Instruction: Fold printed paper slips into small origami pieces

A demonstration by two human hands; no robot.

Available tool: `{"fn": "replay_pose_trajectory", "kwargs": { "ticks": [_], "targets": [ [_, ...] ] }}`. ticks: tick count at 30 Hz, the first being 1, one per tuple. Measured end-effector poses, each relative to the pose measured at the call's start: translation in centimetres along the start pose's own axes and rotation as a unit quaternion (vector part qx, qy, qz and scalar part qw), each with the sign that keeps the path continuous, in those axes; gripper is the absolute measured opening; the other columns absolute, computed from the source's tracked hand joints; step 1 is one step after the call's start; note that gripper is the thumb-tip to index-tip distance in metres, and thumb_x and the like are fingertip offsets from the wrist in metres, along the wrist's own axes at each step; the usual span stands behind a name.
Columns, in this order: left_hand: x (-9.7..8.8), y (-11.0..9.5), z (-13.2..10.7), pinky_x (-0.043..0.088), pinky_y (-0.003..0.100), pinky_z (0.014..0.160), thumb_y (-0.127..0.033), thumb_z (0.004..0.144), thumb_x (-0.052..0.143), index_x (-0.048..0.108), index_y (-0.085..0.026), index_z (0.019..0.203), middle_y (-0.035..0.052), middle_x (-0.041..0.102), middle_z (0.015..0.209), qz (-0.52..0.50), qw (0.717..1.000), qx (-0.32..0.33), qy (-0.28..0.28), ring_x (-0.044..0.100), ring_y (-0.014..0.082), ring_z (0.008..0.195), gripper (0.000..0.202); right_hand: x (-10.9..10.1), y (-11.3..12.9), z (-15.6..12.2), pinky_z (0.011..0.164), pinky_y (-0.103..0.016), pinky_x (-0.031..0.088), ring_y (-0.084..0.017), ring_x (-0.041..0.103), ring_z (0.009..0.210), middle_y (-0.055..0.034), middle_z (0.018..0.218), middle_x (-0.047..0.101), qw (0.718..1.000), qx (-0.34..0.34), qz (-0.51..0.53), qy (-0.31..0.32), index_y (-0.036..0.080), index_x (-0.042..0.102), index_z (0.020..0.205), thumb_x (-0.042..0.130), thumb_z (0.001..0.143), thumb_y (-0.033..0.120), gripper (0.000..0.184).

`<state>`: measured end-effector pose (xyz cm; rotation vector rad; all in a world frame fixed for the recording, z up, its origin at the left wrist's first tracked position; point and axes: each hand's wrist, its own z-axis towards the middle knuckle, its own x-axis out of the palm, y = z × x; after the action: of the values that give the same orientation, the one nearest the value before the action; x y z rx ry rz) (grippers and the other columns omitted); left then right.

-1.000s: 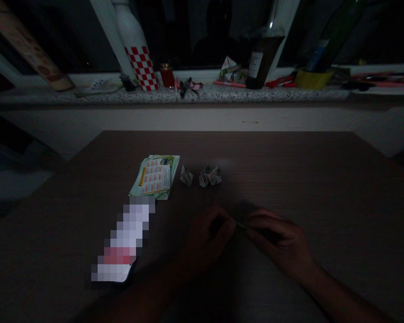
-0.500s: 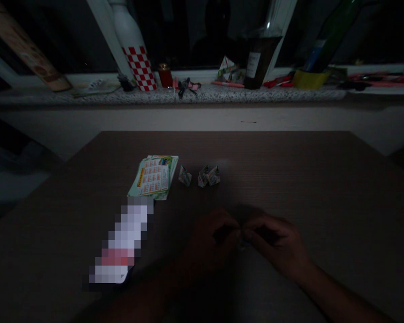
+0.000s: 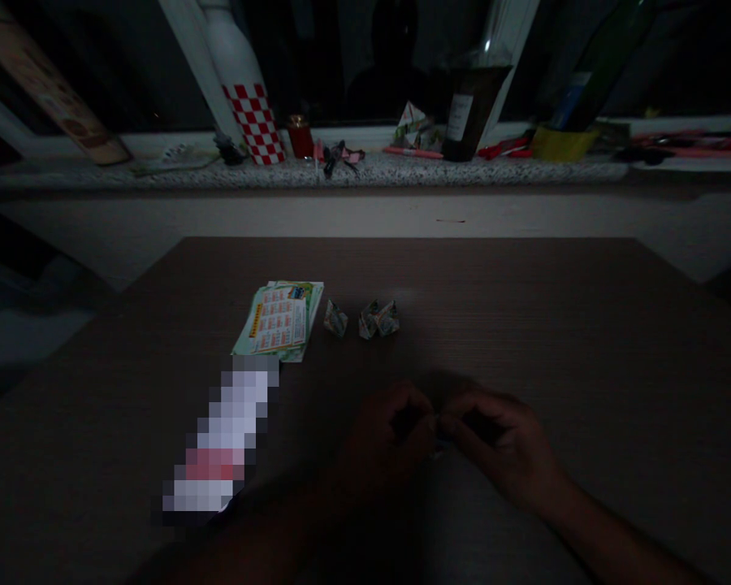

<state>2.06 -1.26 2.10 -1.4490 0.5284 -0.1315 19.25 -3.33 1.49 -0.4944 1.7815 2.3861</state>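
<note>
My left hand (image 3: 393, 435) and my right hand (image 3: 499, 439) meet low over the table, thumbs and forefingers pinched and fingertips nearly touching. Between them a small pale scrap (image 3: 439, 452) shows just below the fingertips; it is too dark and too covered to name. Beyond my hands stand small folded paper pieces: one on its own (image 3: 335, 319) and a close pair (image 3: 378, 319). Left of these lies a stack of printed paper sheets (image 3: 278, 321), green and white with orange figures.
A blurred-out, bright-screened device (image 3: 225, 439) lies on the table (image 3: 524, 309) by my left forearm. Along the granite windowsill (image 3: 402, 171) stand a red-and-white checkered bottle (image 3: 253, 114), a red jar (image 3: 300, 138), a dark pot (image 3: 466, 114) and a green bottle (image 3: 609, 57).
My hands stay almost in place, still pinched together. The left one has shifted very slightly, and a bit more of the pale scrap shows under the fingertips.
</note>
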Motion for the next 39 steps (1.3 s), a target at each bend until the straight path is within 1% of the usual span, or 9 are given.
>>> {"fn": "replay_pose_trajectory", "kwargs": {
  "ticks": [2, 5, 8, 15, 20, 26, 32, 36, 39],
  "targets": [
    [0.0, 0.2, 0.0, 0.038, 0.021, 0.058, -0.019, 0.080, 0.056, 0.056, -0.016, 0.071, -0.0028, 0.053, 0.066, -0.012, 1.000, -0.005, 0.000, 0.048, 0.0101, 0.061, 0.010, 0.0, -0.1, 0.0, 0.056, -0.025, 0.047, -0.014, 0.058, 0.060, -0.0014, 0.065, 0.062, 1.000, 0.004, -0.001, -0.003, 0.018, 0.062, 0.070, 0.060, 0.085, 0.022, 0.016],
    [-0.1, 0.3, -0.1, 0.038, 0.021, 0.058, -0.022, 0.080, 0.057, 0.058, -0.016, 0.073, -0.0017, 0.055, 0.068, -0.032, 0.999, -0.004, 0.012, 0.050, 0.0107, 0.062, 0.010, 0.0, -0.2, -0.1, 0.055, -0.023, 0.047, -0.013, 0.057, 0.058, -0.0007, 0.063, 0.062, 1.000, 0.007, 0.010, 0.012, 0.018, 0.061, 0.069, 0.059, 0.085, 0.021, 0.016],
    [-0.2, 0.2, -0.1, 0.039, 0.022, 0.059, -0.021, 0.080, 0.057, 0.058, -0.015, 0.072, -0.0009, 0.056, 0.066, -0.031, 0.999, -0.010, 0.021, 0.051, 0.0114, 0.063, 0.010, 0.0, -0.2, -0.1, 0.054, -0.022, 0.046, -0.012, 0.057, 0.057, -0.0004, 0.062, 0.062, 1.000, 0.001, 0.014, 0.024, 0.018, 0.060, 0.069, 0.059, 0.084, 0.019, 0.015],
    [-0.1, 0.2, 0.0, 0.038, 0.021, 0.057, -0.019, 0.077, 0.057, 0.057, -0.015, 0.069, -0.0013, 0.055, 0.065, -0.021, 1.000, -0.008, 0.019, 0.050, 0.0108, 0.061, 0.009, 0.1, -0.1, 0.1, 0.052, -0.023, 0.045, -0.012, 0.056, 0.056, -0.0001, 0.061, 0.059, 1.000, -0.014, 0.026, 0.009, 0.018, 0.058, 0.067, 0.056, 0.081, 0.015, 0.015],
    [0.0, 0.4, 0.0, 0.038, 0.022, 0.058, -0.018, 0.077, 0.056, 0.057, -0.015, 0.069, -0.0017, 0.054, 0.065, -0.020, 1.000, 0.001, 0.021, 0.050, 0.0110, 0.062, 0.008, 0.2, -0.4, -0.1, 0.051, -0.023, 0.043, -0.012, 0.054, 0.055, 0.0004, 0.061, 0.058, 0.999, -0.009, 0.041, 0.008, 0.019, 0.057, 0.068, 0.056, 0.083, 0.017, 0.015],
    [-0.1, 0.5, -0.1, 0.038, 0.022, 0.058, -0.018, 0.077, 0.055, 0.058, -0.016, 0.070, -0.0012, 0.055, 0.065, -0.014, 1.000, 0.007, 0.012, 0.050, 0.0113, 0.061, 0.008, 0.0, -1.0, -0.2, 0.050, -0.023, 0.042, -0.012, 0.050, 0.054, 0.0017, 0.058, 0.053, 0.995, 0.052, 0.076, -0.040, 0.019, 0.057, 0.066, 0.057, 0.083, 0.021, 0.017],
    [-0.3, 0.5, -0.2, 0.038, 0.022, 0.059, -0.018, 0.079, 0.055, 0.057, -0.016, 0.071, -0.0012, 0.054, 0.067, -0.025, 0.999, 0.034, 0.012, 0.049, 0.0109, 0.062, 0.009, 0.1, -1.3, -0.1, 0.047, -0.021, 0.036, -0.010, 0.040, 0.050, 0.0041, 0.057, 0.044, 0.984, 0.102, 0.118, -0.081, 0.019, 0.053, 0.067, 0.057, 0.085, 0.034, 0.024],
    [-0.3, 0.8, -0.3, 0.037, 0.022, 0.058, -0.017, 0.079, 0.055, 0.056, -0.016, 0.072, -0.0009, 0.053, 0.067, -0.020, 0.999, 0.044, 0.018, 0.048, 0.0109, 0.061, 0.008, 0.2, -1.4, 0.0, 0.047, -0.021, 0.035, -0.011, 0.039, 0.052, 0.0039, 0.059, 0.041, 0.978, 0.122, 0.133, -0.105, 0.020, 0.052, 0.068, 0.057, 0.085, 0.041, 0.028],
    [-0.3, 1.0, -0.3, 0.037, 0.022, 0.058, -0.018, 0.080, 0.054, 0.055, -0.016, 0.073, -0.0005, 0.053, 0.067, -0.017, 0.997, 0.076, 0.028, 0.047, 0.0108, 0.061, 0.008, 0.2, -1.3, 0.0, 0.047, -0.022, 0.036, -0.011, 0.039, 0.052, 0.0039, 0.060, 0.041, 0.976, 0.128, 0.135, -0.115, 0.020, 0.051, 0.068, 0.058, 0.085, 0.043, 0.029]
  ]
}}
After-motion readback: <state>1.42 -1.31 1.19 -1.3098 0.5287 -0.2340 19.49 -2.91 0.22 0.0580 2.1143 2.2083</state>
